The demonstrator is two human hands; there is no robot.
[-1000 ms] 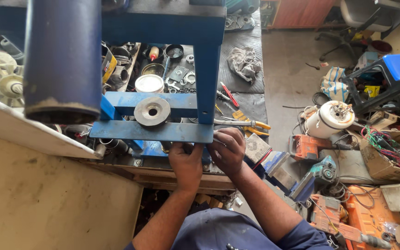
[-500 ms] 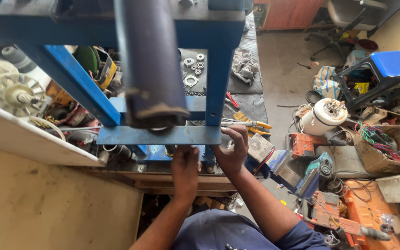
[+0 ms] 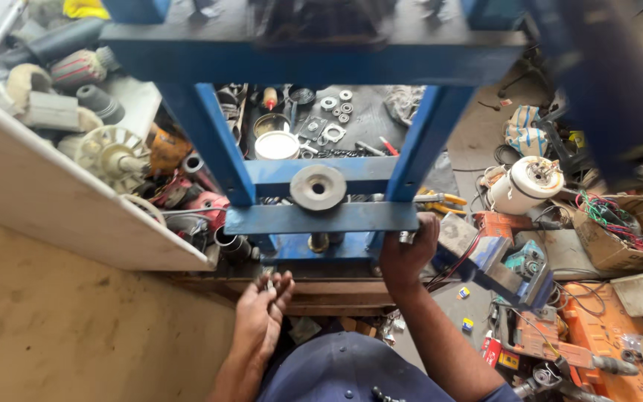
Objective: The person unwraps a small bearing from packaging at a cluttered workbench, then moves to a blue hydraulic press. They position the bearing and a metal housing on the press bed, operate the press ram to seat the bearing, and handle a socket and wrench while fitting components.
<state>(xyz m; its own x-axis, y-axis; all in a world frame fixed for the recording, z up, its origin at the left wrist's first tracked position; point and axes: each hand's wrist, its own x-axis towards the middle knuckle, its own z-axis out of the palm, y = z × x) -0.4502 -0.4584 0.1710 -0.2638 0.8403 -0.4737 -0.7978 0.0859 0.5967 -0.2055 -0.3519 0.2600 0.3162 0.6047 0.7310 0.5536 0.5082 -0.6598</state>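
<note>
two bare hands are ours here, below a blue steel press frame [image 3: 314,63] that fills the top of the view. our right hand [image 3: 408,249] reaches up to the right end of the frame's lower blue crossbar [image 3: 321,218]; its fingers curl around the bar's end and seem to close on a small metal piece there, though we cannot tell exactly what it is. our left hand [image 3: 263,313] hangs lower, in front of the wooden bench edge [image 3: 321,292], its fingers drawn together and pinching a small metal part [image 3: 269,284] at the fingertips.

on top of the crossbar sits a round grey metal disc [image 3: 318,187] with a hole in its middle, lying flat and centred between the two blue uprights. just under the bar, a short brass-coloured cylinder [image 3: 318,242] shows in the gap.

behind the frame, on a dark surface, lie a white round lid [image 3: 276,146], several bearings and washers [image 3: 335,110] and a red-handled tool [image 3: 389,146]. to the left, a pale board [image 3: 76,216] slants across, with a cream fan-wheel rotor [image 3: 111,155] and other motor parts beyond it. to the right, on the floor, stand a white motor housing [image 3: 526,184], a cardboard box of coloured wires [image 3: 615,223] and an orange power tool [image 3: 597,350].
</note>
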